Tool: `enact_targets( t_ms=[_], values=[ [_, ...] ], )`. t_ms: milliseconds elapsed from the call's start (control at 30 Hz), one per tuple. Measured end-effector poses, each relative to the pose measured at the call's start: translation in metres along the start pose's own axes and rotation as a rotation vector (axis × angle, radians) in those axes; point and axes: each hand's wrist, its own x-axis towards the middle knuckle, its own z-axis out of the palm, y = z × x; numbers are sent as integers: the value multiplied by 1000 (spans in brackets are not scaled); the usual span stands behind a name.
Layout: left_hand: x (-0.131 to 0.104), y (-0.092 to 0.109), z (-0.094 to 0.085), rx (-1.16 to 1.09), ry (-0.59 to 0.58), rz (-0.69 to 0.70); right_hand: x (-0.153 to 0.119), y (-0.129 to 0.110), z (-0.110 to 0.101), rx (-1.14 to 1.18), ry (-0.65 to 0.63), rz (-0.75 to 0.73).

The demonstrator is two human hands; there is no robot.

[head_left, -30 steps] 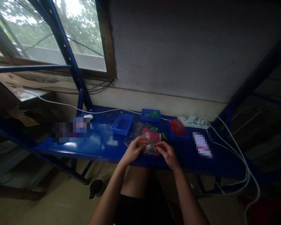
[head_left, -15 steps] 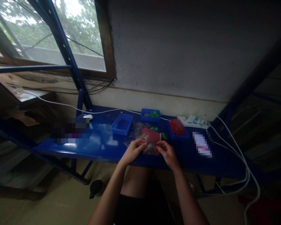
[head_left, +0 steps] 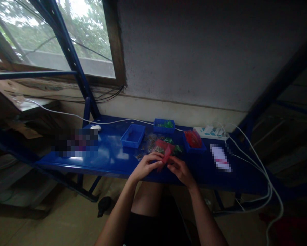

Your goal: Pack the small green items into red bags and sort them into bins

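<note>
Near the table's front edge, my left hand [head_left: 148, 165] pinches a red translucent bag [head_left: 167, 152], which is bunched and folded upright between my hands. On the bag's other side is my right hand [head_left: 179, 168], its fingers curled close to the red film; whether they grip it is hard to tell. Just behind lie small clear packets [head_left: 149, 141] with small contents too small to name, and green packets [head_left: 178, 148]. A blue tray [head_left: 194, 148] of red bags stands to the right. Farther back, another blue tray [head_left: 164, 130] holds green pieces.
An open blue tray [head_left: 133, 136] stands left of the packets on the blue table [head_left: 107, 155]. A white power strip [head_left: 212, 134] with cables lies at the back right. Blurred-out items [head_left: 221, 158] lie right and left. Blue metal posts flank the table.
The red bag was spread flatter between my hands and is now gathered and folded. My right hand's fingers have shifted slightly left and curled.
</note>
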Motion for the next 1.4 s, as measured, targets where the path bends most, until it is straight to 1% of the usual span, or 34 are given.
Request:
enact_targets(
  t_ms=[67,133,233,333,400,533,600,733,800,900,1000,1100,1233,1400],
  values=[
    [0,0,0,16,-36,21,-1,-1,0,60,-54,23],
    [0,-1,0,37,-65,33,0,0,0,105,-78,58],
    [0,-1,1,75,-105,59,1,3,0,110,-67,100],
    [0,-1,2,92,-126,72,1,5,1,67,-63,88],
    [0,-2,2,82,-94,56,0,6,1,28,-39,70],
    [1,-9,4,9,76,-66,-1,7,0,21,28,66],
    [2,-12,5,-41,110,-113,-1,6,-1,32,45,62],
    [2,-11,6,-44,11,-164,0,4,-1,66,51,68],
    [2,-9,6,-51,-15,-174,1,3,1,126,61,96],
    [2,-9,7,-108,3,-169,3,3,3,195,105,132],
    [2,-13,7,-128,18,-172,5,4,3,174,161,134],
    [3,-15,7,-117,24,-167,5,3,3,146,149,127],
    [3,-13,8,-129,18,-171,3,3,2,124,135,112],
    [3,-10,8,-151,20,-185,2,4,1,87,168,105]
  ],
)
